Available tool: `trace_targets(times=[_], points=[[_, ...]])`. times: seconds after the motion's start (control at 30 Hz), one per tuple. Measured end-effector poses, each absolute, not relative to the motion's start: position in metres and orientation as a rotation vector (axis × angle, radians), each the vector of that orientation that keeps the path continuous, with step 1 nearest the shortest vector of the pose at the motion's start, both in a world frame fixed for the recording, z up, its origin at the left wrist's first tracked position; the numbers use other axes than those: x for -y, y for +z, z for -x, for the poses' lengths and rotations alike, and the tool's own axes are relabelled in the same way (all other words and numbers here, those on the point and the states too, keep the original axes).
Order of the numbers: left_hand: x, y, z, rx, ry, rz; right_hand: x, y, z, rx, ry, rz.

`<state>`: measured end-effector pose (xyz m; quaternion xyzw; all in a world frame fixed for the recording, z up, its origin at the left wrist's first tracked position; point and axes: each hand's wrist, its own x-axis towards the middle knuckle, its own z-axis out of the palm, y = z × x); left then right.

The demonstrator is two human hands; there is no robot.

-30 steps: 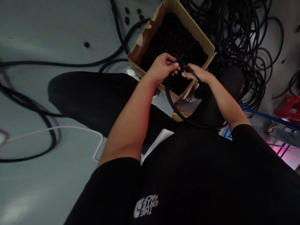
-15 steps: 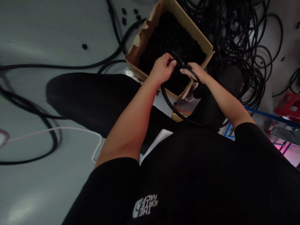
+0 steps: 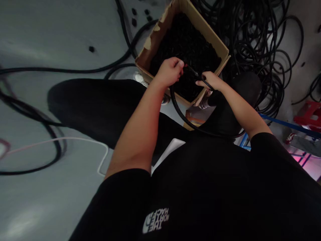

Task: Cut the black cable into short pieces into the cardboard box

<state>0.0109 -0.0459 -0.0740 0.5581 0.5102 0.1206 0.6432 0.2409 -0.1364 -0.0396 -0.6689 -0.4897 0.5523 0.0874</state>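
Note:
A thick black cable runs through my right hand, whose fingers are curled around it over the right side of a cardboard box. From it a thinner wire end reaches toward my left hand. The fingers of my left hand are pinched at its tip, where a small reddish spot shows. A black cable length curves from below my left hand down toward my lap; its upper part is hidden behind that hand. Many small black pieces fill the box beneath both hands.
Tangled black cables are heaped right of the box. More cable crosses the grey floor at left, with several small black bits. A white cord lies lower left. A red stool and blue frame stand at right.
My left hand has moved slightly left, away from my right hand, and the thinner wire end between them now shows. My right hand has shifted slightly down and right.

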Motion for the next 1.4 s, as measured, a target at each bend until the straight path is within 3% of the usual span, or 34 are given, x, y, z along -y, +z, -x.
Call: trace_targets(times=[0.37, 0.7, 0.9, 1.07, 1.2, 1.4], points=[[0.057, -0.064, -0.016, -1.036, 0.449, -1.093, 0.133, -0.089, -0.252, 1.346, 1.565, 1.727], [0.056, -0.074, -0.042, -0.866, 0.378, -1.069, 0.118, -0.053, -0.231, 1.059, 1.513, 1.623], [0.024, -0.067, -0.036, -1.005, 0.596, -1.013, 0.18, -0.043, -0.217, 0.81, 1.816, 1.398], [-0.01, -0.05, -0.017, -1.258, 0.908, -0.929, 0.286, 0.004, -0.223, 0.984, 2.181, 1.264], [-0.001, 0.003, 0.003, -1.254, 0.95, -1.054, 0.373, 0.078, -0.271, 0.998, 2.337, 1.426], [0.041, 0.084, 0.041, -1.119, 0.78, -1.246, 0.477, 0.169, -0.362, 0.918, 1.82, 2.23]])
